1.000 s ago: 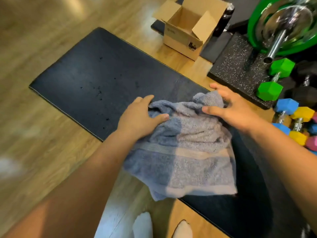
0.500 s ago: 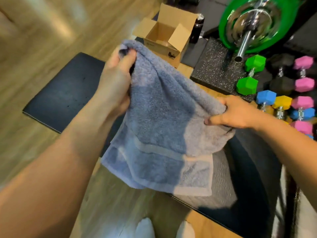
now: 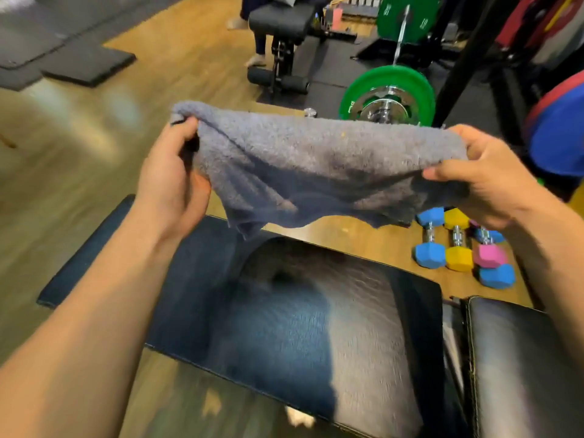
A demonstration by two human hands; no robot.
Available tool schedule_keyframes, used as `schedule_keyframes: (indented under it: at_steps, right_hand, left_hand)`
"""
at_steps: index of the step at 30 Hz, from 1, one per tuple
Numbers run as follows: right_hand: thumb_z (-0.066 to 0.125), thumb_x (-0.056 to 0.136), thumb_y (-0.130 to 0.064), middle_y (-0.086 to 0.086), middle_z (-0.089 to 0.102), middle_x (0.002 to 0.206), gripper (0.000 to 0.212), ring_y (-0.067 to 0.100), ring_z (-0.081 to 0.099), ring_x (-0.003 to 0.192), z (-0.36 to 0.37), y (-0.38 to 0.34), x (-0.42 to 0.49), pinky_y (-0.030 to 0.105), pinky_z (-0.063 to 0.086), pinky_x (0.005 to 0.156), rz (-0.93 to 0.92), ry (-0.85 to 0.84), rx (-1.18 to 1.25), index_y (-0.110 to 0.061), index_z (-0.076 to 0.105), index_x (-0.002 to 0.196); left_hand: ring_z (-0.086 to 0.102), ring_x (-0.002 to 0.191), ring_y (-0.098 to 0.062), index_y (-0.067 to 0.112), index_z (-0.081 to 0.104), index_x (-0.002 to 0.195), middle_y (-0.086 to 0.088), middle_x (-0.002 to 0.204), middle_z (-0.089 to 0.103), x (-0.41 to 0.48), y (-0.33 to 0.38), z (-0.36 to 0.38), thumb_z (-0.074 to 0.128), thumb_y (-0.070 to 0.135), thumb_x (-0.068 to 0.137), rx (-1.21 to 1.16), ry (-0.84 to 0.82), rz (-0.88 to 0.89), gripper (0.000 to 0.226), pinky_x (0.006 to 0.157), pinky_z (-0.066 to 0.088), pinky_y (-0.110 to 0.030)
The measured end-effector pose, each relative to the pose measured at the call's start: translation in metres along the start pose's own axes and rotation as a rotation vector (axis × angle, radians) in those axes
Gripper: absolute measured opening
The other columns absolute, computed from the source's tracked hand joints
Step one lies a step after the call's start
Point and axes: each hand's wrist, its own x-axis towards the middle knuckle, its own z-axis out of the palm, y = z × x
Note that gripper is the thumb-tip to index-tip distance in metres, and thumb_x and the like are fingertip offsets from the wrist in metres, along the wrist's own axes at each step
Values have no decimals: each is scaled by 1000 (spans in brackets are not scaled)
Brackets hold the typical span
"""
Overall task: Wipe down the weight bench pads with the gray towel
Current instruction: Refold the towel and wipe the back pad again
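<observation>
The gray towel [image 3: 316, 165] hangs stretched in the air between my two hands, well above the bench. My left hand [image 3: 172, 181] pinches its left end and my right hand [image 3: 480, 175] grips its right end. Below lies the long black bench pad [image 3: 284, 317], flat and shiny, running from lower left to right. A second black pad [image 3: 521, 368] adjoins it at the right across a narrow gap. The towel touches neither pad.
Small blue, yellow and pink dumbbells [image 3: 458, 248] lie on the wooden floor beyond the pad. A barbell with green plates [image 3: 387, 93] rests further back, next to another black bench [image 3: 281, 23] where a person's legs show. Black floor mats [image 3: 85, 63] lie far left.
Both hands have lifted the towel off the pad and pulled it out wide between them. The view has tilted up, showing more of the gym.
</observation>
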Motion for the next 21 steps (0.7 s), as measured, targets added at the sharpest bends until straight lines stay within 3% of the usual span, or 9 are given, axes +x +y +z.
schedule_keyframes:
  at_steps: [4,8,11,13,15,18,21]
  right_hand:
    - [90,33,-26,1,52,68,46,14,51,62,-11,0,-51,21,46,49,93,-189,-99,-24,54,61]
    - [87,51,-25,0,43,64,36,11,39,61,-15,55,-102,19,32,51,267,-475,-247,-21,53,60]
    - [86,66,-10,6,46,66,31,19,41,63,-18,108,-128,22,35,54,514,-626,-227,-19,56,64]
    - [88,63,-15,11,49,68,29,23,44,65,-16,144,-132,27,37,56,575,-537,-266,-16,59,67]
    - [88,61,-18,14,50,70,29,25,45,67,-12,175,-121,32,37,59,528,-289,-292,-15,60,69]
    - [81,72,-7,10,59,78,21,24,54,73,-5,204,-93,34,45,65,478,86,-308,-14,63,81]
    - [81,74,-23,2,61,91,36,22,59,90,0,226,-89,32,45,75,609,304,-570,-16,60,102]
  left_hand:
    - [51,111,-26,18,62,84,-13,106,55,-45,-10,-15,63,21,78,22,-4,-191,7,101,41,-38]
    - [61,90,-26,17,70,75,-17,93,62,-113,-47,-48,40,14,89,212,90,-416,33,75,53,-34]
    - [60,78,-31,14,70,82,-24,91,61,-147,-82,-77,39,9,92,421,131,-669,32,62,47,-34]
    - [52,69,-31,13,68,87,-20,83,58,-150,-105,-90,44,13,92,572,96,-751,24,52,35,-32]
    - [49,58,-26,13,67,89,-13,71,58,-137,-123,-93,49,17,91,621,113,-700,18,46,33,-27]
    - [61,74,-21,13,68,85,-6,83,67,-102,-149,-102,59,29,82,638,336,-566,18,65,48,-34]
    - [54,79,-22,14,59,90,-2,85,59,-96,-170,-119,65,40,72,1048,382,-577,32,68,42,-34]
